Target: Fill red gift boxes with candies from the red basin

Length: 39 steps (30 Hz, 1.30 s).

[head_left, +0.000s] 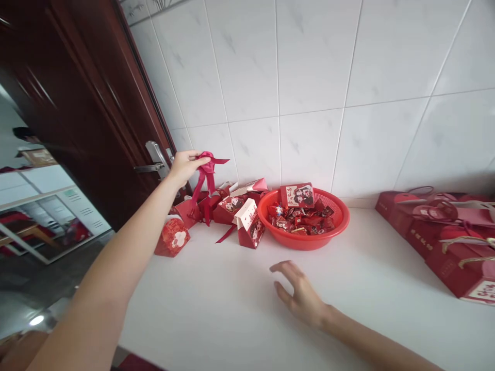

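Note:
My left hand (189, 166) reaches far forward, its thumb and fingers pinched on a bunched dark pink ribbon (208, 165). The ribbon's tails hang down over a group of small red gift boxes (231, 205) by the wall. My right hand (299, 293) hovers low over the white table (216, 309), fingers apart and holding nothing. In front of it sits a red plastic basket (303, 242) with several wrapped candies (305, 221) inside. A small printed box (297, 196) rests on the basket's back rim. Nearest the basket's left side, a red and cream box (250, 224) stands upright.
Large red gift boxes with cord handles (436, 232) line the right side of the table. A red box with a pale flower shape (172, 237) stands at the left. Behind are a tiled wall (309, 77) and a dark wooden door (96, 103) with a metal handle (154, 159).

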Motion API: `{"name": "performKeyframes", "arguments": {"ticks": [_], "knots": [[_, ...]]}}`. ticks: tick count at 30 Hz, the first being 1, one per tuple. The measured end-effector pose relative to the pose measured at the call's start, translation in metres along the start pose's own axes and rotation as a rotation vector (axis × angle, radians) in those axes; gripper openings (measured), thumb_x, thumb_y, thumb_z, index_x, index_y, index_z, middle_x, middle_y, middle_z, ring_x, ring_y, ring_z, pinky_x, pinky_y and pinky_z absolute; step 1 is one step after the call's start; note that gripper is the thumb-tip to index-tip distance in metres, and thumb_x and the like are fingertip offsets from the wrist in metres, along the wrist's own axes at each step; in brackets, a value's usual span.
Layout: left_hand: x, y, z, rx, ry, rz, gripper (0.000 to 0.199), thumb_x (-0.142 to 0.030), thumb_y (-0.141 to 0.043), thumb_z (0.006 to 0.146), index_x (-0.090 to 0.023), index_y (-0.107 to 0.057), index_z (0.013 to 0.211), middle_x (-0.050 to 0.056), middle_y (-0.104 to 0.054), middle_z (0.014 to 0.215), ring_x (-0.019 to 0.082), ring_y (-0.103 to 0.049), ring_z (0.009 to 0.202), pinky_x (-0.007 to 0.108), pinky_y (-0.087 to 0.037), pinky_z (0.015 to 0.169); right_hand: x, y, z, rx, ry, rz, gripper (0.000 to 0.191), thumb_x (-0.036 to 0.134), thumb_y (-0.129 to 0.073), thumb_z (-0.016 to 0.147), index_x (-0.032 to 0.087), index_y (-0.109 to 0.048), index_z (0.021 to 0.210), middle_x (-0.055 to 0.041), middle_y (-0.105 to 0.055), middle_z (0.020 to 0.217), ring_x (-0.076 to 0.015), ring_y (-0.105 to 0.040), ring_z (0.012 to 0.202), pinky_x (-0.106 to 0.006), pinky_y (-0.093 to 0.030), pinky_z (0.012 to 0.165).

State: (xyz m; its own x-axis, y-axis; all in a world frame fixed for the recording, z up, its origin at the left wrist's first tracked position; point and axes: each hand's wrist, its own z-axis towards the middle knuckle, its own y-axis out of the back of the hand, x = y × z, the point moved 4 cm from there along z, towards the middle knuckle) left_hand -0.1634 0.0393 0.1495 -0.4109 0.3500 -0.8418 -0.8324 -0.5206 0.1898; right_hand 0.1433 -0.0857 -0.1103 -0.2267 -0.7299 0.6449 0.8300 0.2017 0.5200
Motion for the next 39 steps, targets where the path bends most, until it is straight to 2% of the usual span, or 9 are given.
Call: {"name": "performKeyframes", "arguments": {"ticks": [3, 9, 15, 19, 21, 26, 31, 35, 39], "knots": [[-0.03, -0.042, -0.008, 0.147, -0.115, -0.128, 0.025, -0.02, -0.082, 0.064, -0.01, -0.072, 0.084, 0.001, -0.072, 0.076, 0.017, -0.069, 0.076, 0.033, -0.056, 0.082, 0.005, 0.036, 0.035, -0.208, -0.024, 0.061, 0.031, 0.023, -0.053, 0.094, 0.024, -0.05, 0.124, -0.0112, -0.063, 0.12, -0.0239, -0.061, 0.109, -0.044, -0.053, 0.095], [-0.111, -0.134, -0.051, 0.385, -0.353, -0.455, 0.019, -0.026, -0.076, 0.078, -0.016, -0.072, 0.094, 0.002, -0.074, 0.095, 0.023, -0.071, 0.098, 0.036, -0.058, 0.085, 0.008, 0.097, 0.106, -0.447, -0.178, 0.331, 0.085, 0.046, -0.079, 0.077, 0.028, -0.033, 0.146, -0.0161, -0.039, 0.152, -0.0296, -0.055, 0.126, -0.05, -0.048, 0.104], [-0.157, -0.202, -0.09, 0.472, -0.401, -0.671, 0.019, -0.034, -0.062, 0.093, -0.022, -0.071, 0.105, -0.001, -0.072, 0.11, 0.026, -0.064, 0.121, 0.034, -0.056, 0.09, 0.008, 0.105, 0.095, -0.208, -0.244, 0.522, 0.07, 0.046, -0.085, 0.069, 0.024, -0.057, 0.129, -0.0099, -0.061, 0.131, -0.0267, -0.063, 0.116, -0.048, -0.051, 0.102], [-0.175, -0.234, -0.105, 0.54, -0.371, -0.798, 0.024, -0.03, -0.055, 0.098, -0.018, -0.069, 0.112, 0.002, -0.072, 0.116, 0.022, -0.062, 0.123, 0.03, -0.053, 0.091, 0.02, 0.104, 0.063, 0.058, -0.311, 0.626, 0.043, 0.058, -0.067, 0.084, 0.019, -0.072, 0.101, -0.0087, -0.071, 0.113, -0.0238, -0.07, 0.101, -0.045, -0.053, 0.099], [-0.177, -0.248, -0.118, 0.665, -0.375, -0.795, 0.021, -0.029, -0.059, 0.095, -0.016, -0.071, 0.107, 0.003, -0.075, 0.11, 0.02, -0.068, 0.112, 0.031, -0.054, 0.089, 0.021, 0.117, 0.045, 0.052, -0.38, 0.762, 0.047, 0.062, -0.057, 0.089, 0.02, -0.071, 0.105, -0.0101, -0.071, 0.116, -0.023, -0.073, 0.089, -0.044, -0.058, 0.087], [-0.147, -0.288, -0.18, 1.174, -0.48, -0.375, 0.015, -0.025, -0.076, 0.076, -0.015, -0.077, 0.088, 0.006, -0.077, 0.085, 0.02, -0.072, 0.081, 0.033, -0.057, 0.078, 0.007, 0.184, -0.006, -0.398, -0.394, 0.999, 0.056, 0.071, -0.051, 0.082, 0.025, -0.063, 0.113, -0.0118, -0.07, 0.122, -0.0333, -0.07, 0.106, -0.049, -0.061, 0.075], [-0.105, -0.331, -0.238, 1.329, -0.54, -0.021, 0.016, -0.012, -0.065, 0.075, -0.017, -0.078, 0.081, 0.003, -0.074, 0.074, 0.018, -0.068, 0.068, 0.029, -0.054, 0.066, -0.003, 0.216, -0.041, -0.639, -0.492, 0.762, 0.044, 0.047, -0.081, 0.068, 0.023, -0.066, 0.101, -0.0061, -0.075, 0.093, -0.0258, -0.073, 0.087, -0.039, -0.063, 0.067], [-0.104, -0.333, -0.249, 1.395, -0.452, -0.257, 0.033, -0.023, -0.065, 0.084, -0.019, -0.073, 0.116, 0.008, -0.075, 0.109, 0.023, -0.069, 0.104, 0.035, -0.055, 0.092, -0.002, 0.264, -0.053, -0.769, -0.547, 0.503, 0.04, 0.031, -0.09, 0.054, 0.019, -0.067, 0.085, -0.0023, -0.071, 0.07, -0.0204, -0.07, 0.064, -0.033, -0.06, 0.059], [-0.098, -0.302, -0.234, 1.405, -0.372, -0.353, 0.049, -0.039, -0.067, 0.087, -0.024, -0.062, 0.133, 0.009, -0.058, 0.145, 0.028, -0.051, 0.136, 0.043, -0.043, 0.111, 0.004, 0.366, -0.073, -0.975, -0.63, 0.02, 0.027, 0.023, -0.086, 0.062, 0.014, -0.066, 0.077, -0.0055, -0.069, 0.07, -0.0196, -0.068, 0.065, -0.034, -0.058, 0.063]]}}
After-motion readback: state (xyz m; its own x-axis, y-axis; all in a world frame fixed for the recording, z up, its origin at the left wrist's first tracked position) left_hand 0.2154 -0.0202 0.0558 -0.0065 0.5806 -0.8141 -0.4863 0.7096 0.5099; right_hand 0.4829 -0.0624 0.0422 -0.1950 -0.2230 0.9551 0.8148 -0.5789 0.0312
